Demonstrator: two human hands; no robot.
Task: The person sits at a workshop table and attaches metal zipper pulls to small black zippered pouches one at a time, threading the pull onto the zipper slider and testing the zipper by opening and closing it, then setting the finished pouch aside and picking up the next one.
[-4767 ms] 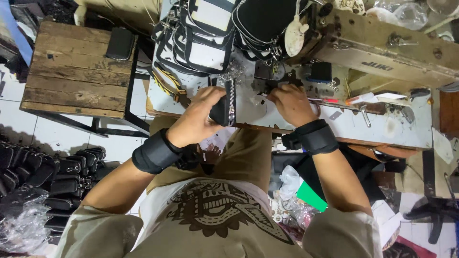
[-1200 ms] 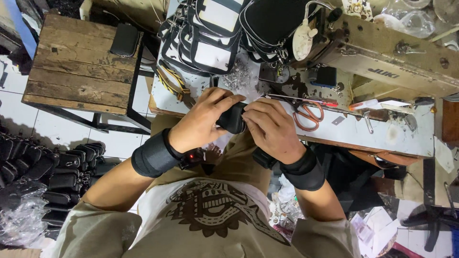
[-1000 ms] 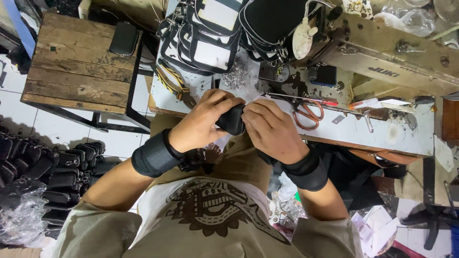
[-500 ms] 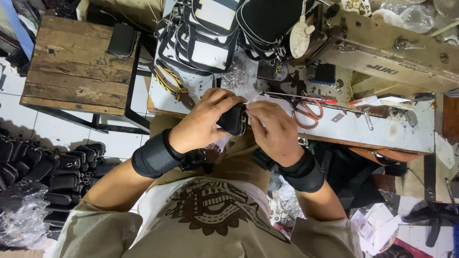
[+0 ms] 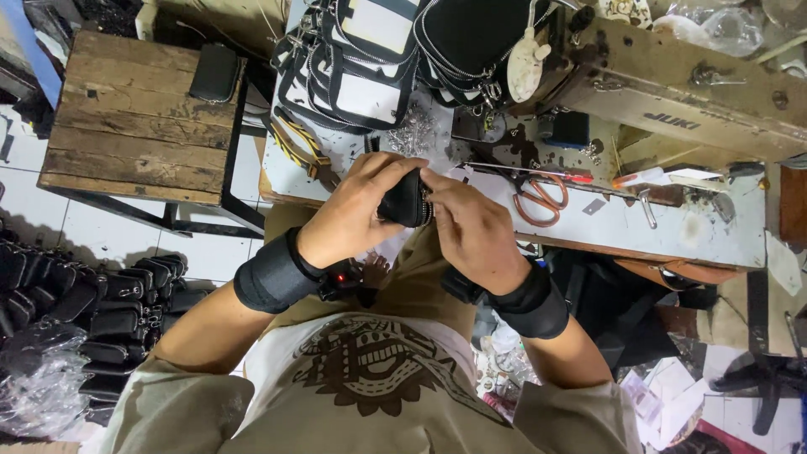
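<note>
Both hands meet over my lap at the front edge of the sewing table [image 5: 672, 231]. My left hand [image 5: 349, 214] grips a small black zippered pouch [image 5: 403, 202] from the left. My right hand [image 5: 471, 223] pinches the pouch's right edge at its zipper with thumb and fingertips. Black wrist bands sit on both forearms. Most of the pouch is hidden by my fingers.
Orange-handled scissors [image 5: 538, 193] lie on the table right of my hands. A stack of black-and-white zippered bags [image 5: 370, 59] sits at the table's far side by the sewing machine [image 5: 681, 84]. A wooden stool [image 5: 134, 126] with a black pouch stands left; several finished black pouches [image 5: 76, 294] pile on the floor.
About five seconds ago my hands were apart at the machine, the left holding the pouch up. Now both hands have come together on it, the right working its zipper edge.
</note>
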